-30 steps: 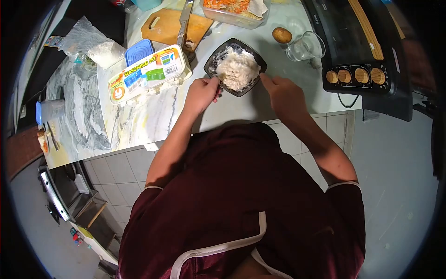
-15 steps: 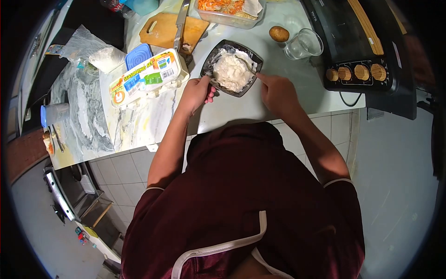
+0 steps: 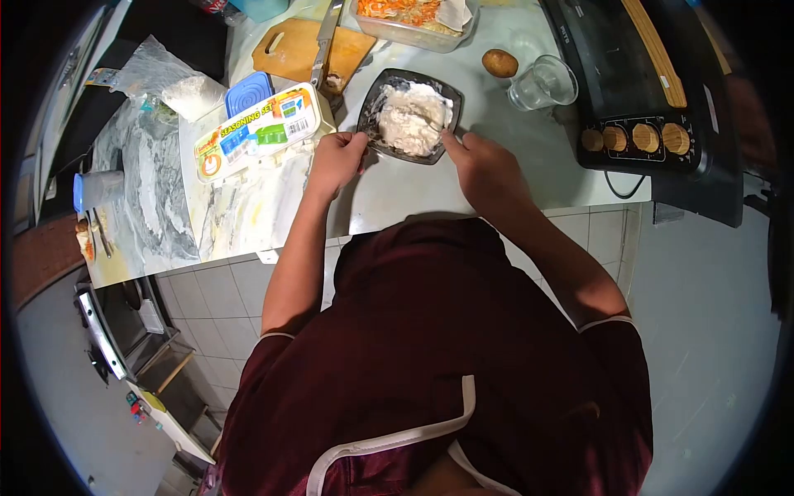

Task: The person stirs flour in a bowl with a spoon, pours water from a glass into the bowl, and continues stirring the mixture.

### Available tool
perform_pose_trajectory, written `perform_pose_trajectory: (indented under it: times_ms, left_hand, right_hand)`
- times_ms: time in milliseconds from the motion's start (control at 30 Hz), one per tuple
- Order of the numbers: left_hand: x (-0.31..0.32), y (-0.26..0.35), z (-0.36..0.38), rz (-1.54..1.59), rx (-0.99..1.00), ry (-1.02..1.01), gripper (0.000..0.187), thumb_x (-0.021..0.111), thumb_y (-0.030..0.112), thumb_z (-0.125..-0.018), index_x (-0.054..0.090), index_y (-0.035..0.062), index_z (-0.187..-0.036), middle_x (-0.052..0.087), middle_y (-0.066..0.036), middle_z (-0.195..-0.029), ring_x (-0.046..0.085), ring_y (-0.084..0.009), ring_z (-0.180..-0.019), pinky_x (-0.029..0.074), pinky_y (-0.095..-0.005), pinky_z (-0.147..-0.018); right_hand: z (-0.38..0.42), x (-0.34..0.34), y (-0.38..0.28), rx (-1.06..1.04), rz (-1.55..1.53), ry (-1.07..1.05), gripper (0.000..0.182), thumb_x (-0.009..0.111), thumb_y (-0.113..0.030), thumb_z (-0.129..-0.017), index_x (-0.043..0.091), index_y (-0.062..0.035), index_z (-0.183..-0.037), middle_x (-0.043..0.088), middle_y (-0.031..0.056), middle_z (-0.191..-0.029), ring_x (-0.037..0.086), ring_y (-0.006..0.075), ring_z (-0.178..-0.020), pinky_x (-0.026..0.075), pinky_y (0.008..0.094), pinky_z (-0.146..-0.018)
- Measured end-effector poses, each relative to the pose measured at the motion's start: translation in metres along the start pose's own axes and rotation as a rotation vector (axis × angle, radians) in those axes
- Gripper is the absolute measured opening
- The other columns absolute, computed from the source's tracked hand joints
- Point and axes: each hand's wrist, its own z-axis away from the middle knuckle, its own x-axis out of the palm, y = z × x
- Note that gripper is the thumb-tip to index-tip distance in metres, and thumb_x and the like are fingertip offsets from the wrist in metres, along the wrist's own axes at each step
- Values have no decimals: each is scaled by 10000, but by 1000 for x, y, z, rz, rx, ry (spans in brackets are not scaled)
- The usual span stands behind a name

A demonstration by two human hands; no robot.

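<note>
A square black bowl [image 3: 454, 91] holds a thick, whitish, lumpy mixture [image 3: 411, 117]. At its lower left corner, my left hand [image 3: 339, 159] is closed, thumb and fingers pinching the rim. My right hand [image 3: 488, 169] is closed by the bowl's right side, its index finger pointing at the mixture. It grips a thin metal utensil, which is almost wholly hidden now by the hand and the mixture; whether it is a spoon or a fork cannot be seen. White smears coat the bowl's inner wall.
Left of the bowl lie a seasoning set package [image 3: 260, 132], a blue lid [image 3: 248, 94] and a bag of white powder [image 3: 194, 95]. Behind are a cutting board [image 3: 285, 51] with a knife [image 3: 326, 41] and a tub of shredded vegetables [image 3: 413, 33]. A potato [image 3: 500, 63], glass [image 3: 542, 83] and black oven [image 3: 637, 107] stand right.
My right hand has moved slightly left and lower, and the utensil's handle has dropped out of sight. The bowl has turned a little, with my left hand still at its rim.
</note>
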Motion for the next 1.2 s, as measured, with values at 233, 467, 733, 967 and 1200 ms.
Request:
perform_pose_trajectory:
  times_ms: [233,467,733,967,1200]
  left_hand:
    - [4,4,3,42,-20,7,332,540,201,-872,583,-15,-623,536,-41,-550,474,-109,-446,391,-269,-446]
    - [2,4,0,-183,-38,122,412,567,328,-839,620,-34,-649,587,-121,-560,563,-194,-497,456,-323,-544]
    - [3,5,-5,-294,135,140,378,566,313,-842,638,-43,-739,607,-178,-620,602,-248,-586,468,-353,-611]
    - [5,6,-1,-280,158,26,341,559,266,-872,601,-34,-715,546,-98,-571,498,-151,-514,410,-325,-533]
    - [7,2,-5,-320,237,-29,346,578,281,-847,621,-47,-744,579,-197,-603,574,-278,-544,455,-382,-580]
  right_hand:
    - [-9,-12,8,-13,38,100,321,551,-52,-790,607,2,-1101,553,119,-775,582,263,-695,490,382,-569]
    - [-12,-13,5,-7,59,136,328,559,-47,-780,619,4,-1098,546,113,-789,575,263,-701,487,383,-555]
    - [-14,11,7,35,222,272,316,567,-68,-797,633,-44,-1105,534,86,-787,558,227,-688,490,339,-553]
    - [-5,-1,2,213,116,39,356,556,-70,-812,598,-61,-1165,549,93,-833,597,253,-769,525,353,-638]
    - [-11,-3,-9,277,91,44,388,544,-51,-817,590,-83,-1200,546,100,-876,598,254,-793,524,363,-653]
